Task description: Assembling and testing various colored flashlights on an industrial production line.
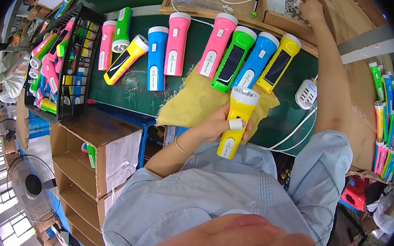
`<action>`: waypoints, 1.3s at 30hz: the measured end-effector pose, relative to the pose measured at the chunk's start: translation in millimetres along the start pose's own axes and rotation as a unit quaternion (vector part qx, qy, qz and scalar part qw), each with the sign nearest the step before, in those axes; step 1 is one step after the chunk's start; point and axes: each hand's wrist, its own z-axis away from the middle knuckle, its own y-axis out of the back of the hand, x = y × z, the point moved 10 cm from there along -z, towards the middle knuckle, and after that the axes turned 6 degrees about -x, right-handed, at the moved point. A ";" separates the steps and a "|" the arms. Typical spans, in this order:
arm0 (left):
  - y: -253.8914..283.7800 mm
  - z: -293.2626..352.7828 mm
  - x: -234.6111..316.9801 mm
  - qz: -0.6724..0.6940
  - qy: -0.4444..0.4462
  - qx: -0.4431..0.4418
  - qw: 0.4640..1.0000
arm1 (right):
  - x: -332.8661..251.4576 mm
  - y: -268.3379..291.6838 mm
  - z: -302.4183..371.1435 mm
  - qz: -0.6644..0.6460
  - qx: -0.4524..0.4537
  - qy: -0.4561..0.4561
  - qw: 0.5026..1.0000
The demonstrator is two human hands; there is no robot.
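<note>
My left hand (218,125) is closed around a yellow flashlight (234,138) with a white head, which points away from me above the table's near edge. A white wrap sits on one of its fingers. At the far right, my right hand (311,9) reaches into a cardboard box (287,23) of small white parts (291,8). Its fingers are pinched together; what they hold is too small to make out. Just beyond the held flashlight lie a pink flashlight (217,44), a green one (234,60), a blue one (256,60) and another yellow one (280,62), partly on a yellow cloth (185,98).
More flashlights, including a blue one (156,57), lie left on the green table (130,102). A black crate (77,59) of flashlights stands at the left, above a cardboard shelf (96,134). A white multi-port charger (306,94) trails cables at the right. Flashlights fill a box (366,158) beyond.
</note>
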 end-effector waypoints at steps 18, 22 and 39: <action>-31.8 7.4 53.7 -0.198 -0.056 0.051 0.977 | -121.0 8.9 384.0 -0.390 -0.091 0.232 0.886; -42.1 4.1 38.3 -0.265 -0.032 0.027 0.963 | -129.8 11.8 392.8 -0.238 -0.076 0.300 0.921; -33.1 8.0 18.4 -0.243 -0.038 0.097 0.965 | -107.4 9.1 392.8 -0.173 0.016 0.207 0.963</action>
